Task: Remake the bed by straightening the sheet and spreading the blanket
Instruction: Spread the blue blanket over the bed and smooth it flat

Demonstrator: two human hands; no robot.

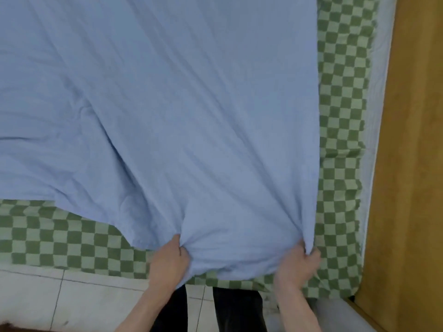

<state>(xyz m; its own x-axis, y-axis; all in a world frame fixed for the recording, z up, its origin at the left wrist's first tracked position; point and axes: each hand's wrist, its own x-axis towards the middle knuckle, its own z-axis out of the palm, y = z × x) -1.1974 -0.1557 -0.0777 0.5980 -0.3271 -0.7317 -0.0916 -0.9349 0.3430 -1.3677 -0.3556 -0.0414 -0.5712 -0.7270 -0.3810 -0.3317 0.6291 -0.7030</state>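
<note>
Tiles [79, 295] of pale floor fill the lower left corner, with thin grout lines crossing them. Just above them runs the near edge of the sheet [60, 240], checked in two greens, which lies flat over the bed and shows as a band along the bottom and again up the right side. Over it spreads the blanket [167, 104], light blue and creased, covering most of the bed from the left edge of view to near the right strip of checks; its near edge rises to the left and sags lower in the middle, where it is gathered.

The left hand [171, 257] has its fingers curled tight into a bunch of the blanket's near edge, thumb on top, folds fanning out from the grip. Between the forearms hang dark trouser legs [237, 307] over the tiles. The right hand [298, 262] clutches the blanket's near right corner in the same way, fingers closed round a wad of cloth.

Right of the checked strip a white mattress side [374, 140] shows, and beyond it a tan wooden board [412, 140] runs up the frame.
</note>
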